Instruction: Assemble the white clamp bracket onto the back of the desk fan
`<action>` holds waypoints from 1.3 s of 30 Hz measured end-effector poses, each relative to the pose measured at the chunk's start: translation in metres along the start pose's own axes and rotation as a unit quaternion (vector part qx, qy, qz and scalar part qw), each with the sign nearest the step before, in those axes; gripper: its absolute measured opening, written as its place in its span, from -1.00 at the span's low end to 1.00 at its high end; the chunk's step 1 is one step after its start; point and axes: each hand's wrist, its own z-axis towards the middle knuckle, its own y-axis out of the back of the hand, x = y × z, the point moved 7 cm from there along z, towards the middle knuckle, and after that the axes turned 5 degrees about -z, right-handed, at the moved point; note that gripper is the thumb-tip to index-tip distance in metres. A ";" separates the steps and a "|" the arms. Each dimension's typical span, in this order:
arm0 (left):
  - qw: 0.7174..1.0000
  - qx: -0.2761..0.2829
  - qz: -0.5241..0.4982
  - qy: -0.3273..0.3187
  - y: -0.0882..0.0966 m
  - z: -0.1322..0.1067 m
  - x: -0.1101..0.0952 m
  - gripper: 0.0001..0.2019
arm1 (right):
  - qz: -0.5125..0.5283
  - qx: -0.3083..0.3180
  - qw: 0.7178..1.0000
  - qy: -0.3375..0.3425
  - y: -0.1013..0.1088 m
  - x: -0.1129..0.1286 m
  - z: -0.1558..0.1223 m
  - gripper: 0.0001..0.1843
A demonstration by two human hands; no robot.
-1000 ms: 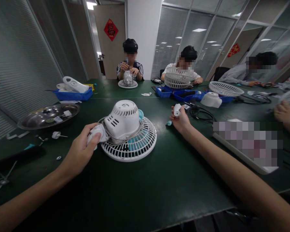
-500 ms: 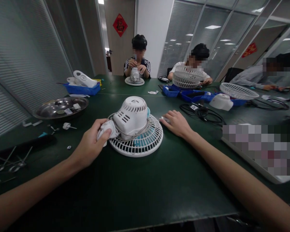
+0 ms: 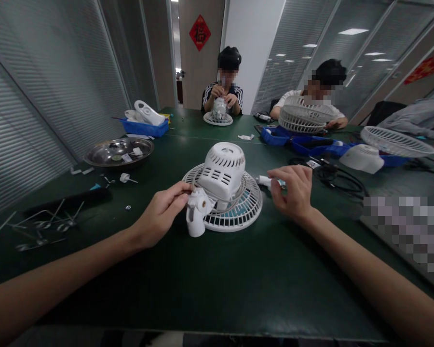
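A white fan head (image 3: pixel 224 173) lies face down on its round grille (image 3: pixel 235 222), with teal blades showing through the slats. At its near left side a white pivot bracket (image 3: pixel 198 212) sticks out, joined to the motor housing. My left hand (image 3: pixel 166 209) holds this bracket by its left edge, thumb in front and fingers partly hidden behind. To the right of the grille, my right hand (image 3: pixel 292 190) has its fingers curled around a small white and teal cylindrical piece (image 3: pixel 264 181). The white end points toward the fan; the rest is mostly covered by the hand.
A steel bowl (image 3: pixel 119 161) with small parts stands at the left, near a blue bin (image 3: pixel 144 128) of white parts. Bent metal rods (image 3: pixel 43 224) lie at the near left. Black cables (image 3: pixel 332 176) and blue trays (image 3: pixel 311 143) are at the right. Co-workers sit across the table.
The view has turned left, shifting everything rightward. The bracket has swung toward me and downward in my left hand. My right hand has risen slightly, with its fingers more curled around the small piece.
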 end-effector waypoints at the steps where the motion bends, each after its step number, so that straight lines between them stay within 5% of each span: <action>1: 1.000 0.012 -0.007 0.001 -0.001 0.000 0.000 -0.73 | 0.015 -0.012 0.999 0.030 0.003 0.015 0.003 -0.67; 6: 0.995 0.097 -0.003 -0.030 -0.013 -0.006 -0.002 -0.72 | 0.054 0.000 0.981 0.187 0.007 0.098 0.013 -0.70; 10: 0.990 0.108 0.029 -0.081 -0.019 -0.010 -0.009 -0.70 | 0.081 0.003 0.968 0.236 0.009 0.128 0.014 -0.66; 20: 0.997 0.066 -0.048 -0.016 -0.020 -0.010 -0.004 -0.73 | 0.081 0.025 0.967 0.240 0.006 0.118 0.013 -0.67; 39: 0.980 0.196 -0.009 -0.008 -0.028 -0.009 -0.002 -0.69 | 0.100 0.032 0.962 0.252 0.007 0.119 0.012 -0.66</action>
